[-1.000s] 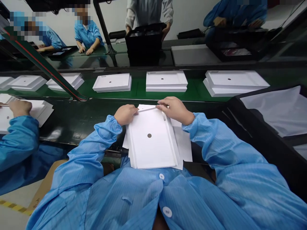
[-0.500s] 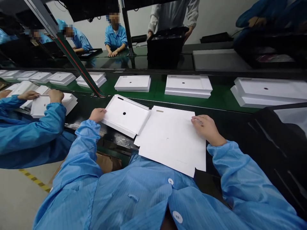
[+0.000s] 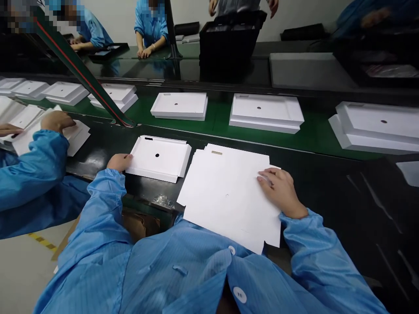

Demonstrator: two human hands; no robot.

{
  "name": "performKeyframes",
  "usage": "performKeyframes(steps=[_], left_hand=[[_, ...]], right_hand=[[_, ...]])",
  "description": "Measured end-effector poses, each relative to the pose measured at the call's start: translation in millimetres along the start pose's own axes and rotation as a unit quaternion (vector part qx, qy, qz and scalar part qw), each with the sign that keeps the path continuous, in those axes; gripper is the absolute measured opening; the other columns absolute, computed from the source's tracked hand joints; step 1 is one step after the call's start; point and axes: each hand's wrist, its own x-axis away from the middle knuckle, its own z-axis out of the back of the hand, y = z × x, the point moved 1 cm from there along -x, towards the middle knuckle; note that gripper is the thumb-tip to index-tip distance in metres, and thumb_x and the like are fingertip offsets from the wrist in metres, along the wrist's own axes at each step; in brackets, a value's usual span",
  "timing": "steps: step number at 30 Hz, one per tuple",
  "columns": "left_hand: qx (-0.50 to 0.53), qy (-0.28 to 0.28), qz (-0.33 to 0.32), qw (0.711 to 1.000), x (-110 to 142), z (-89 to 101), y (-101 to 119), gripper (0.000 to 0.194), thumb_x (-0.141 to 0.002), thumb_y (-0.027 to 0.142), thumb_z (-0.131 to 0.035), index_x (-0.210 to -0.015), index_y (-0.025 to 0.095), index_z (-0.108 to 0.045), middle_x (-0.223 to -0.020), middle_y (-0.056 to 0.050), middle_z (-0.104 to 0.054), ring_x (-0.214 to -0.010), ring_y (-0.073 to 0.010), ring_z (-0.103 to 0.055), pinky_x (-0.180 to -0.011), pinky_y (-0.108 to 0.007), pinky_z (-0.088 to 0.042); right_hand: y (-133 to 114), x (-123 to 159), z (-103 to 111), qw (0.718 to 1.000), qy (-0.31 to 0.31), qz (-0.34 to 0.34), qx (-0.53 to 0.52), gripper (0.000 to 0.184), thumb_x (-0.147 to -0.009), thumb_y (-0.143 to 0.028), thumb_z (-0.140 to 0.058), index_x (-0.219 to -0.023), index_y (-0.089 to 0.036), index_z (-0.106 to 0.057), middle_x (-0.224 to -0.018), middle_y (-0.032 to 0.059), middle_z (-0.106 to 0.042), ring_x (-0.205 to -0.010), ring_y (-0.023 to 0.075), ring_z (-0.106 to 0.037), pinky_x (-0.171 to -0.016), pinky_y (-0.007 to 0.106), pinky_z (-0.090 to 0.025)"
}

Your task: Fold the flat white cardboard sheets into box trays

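Observation:
On the left, a white cardboard tray [image 3: 149,165] with partly raised sides and a dark round hole lies on the dark work surface. My left hand [image 3: 119,162] pinches its left edge between thumb and fingers. In front of my body lies a flat white cardboard blank [image 3: 209,196] with notched corners and a slot, its edges suggesting more than one sheet. My right hand [image 3: 279,189] rests over the blank's right side, fingers curled together. Something small and pale shows between thumb and fingers, too unclear to name. A narrow gap separates tray and blank.
Folded white trays [image 3: 178,104] stand in stacks along a green conveyor [image 3: 218,117] behind. At left, a co-worker's hand [image 3: 57,121] handles white cardboard. A slanted green post [image 3: 81,72] crosses there. A black bin [image 3: 229,41] stands beyond, and dark material [image 3: 369,209] lies at right.
My left hand has moved left with the tray, which has turned straighter and come away from the flat blank. My right hand stays at the blank's right side. The view has tilted downward.

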Motion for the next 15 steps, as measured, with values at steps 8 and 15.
performKeyframes(steps=[8,15], left_hand=[[-0.015,0.100,-0.278,0.955,59,-9.4,118,0.062,-0.097,0.051,-0.045,-0.141,0.010,-0.058,-0.130,-0.021,-0.060,-0.125,-0.0326,-0.055,-0.111,-0.044,-0.042],[-0.042,-0.076,-0.553,0.829,122,-45.7,258,0.070,-0.090,0.059,-0.065,-0.145,0.019,-0.055,-0.147,-0.018,-0.052,-0.135,-0.0346,-0.049,-0.113,-0.047,-0.038]], right_hand=[[-10,-24,3,0.998,-0.027,0.021,0.046,0.041,-0.099,-0.043,-0.045,-0.112,-0.020,-0.076,-0.115,0.0144,-0.067,-0.113,0.0337,-0.058,-0.097,0.050,-0.045],[-19,-27,15,0.994,-0.052,0.060,0.074,0.041,-0.101,-0.046,-0.044,-0.116,-0.020,-0.073,-0.114,0.0134,-0.068,-0.110,0.0319,-0.059,-0.095,0.047,-0.044]])
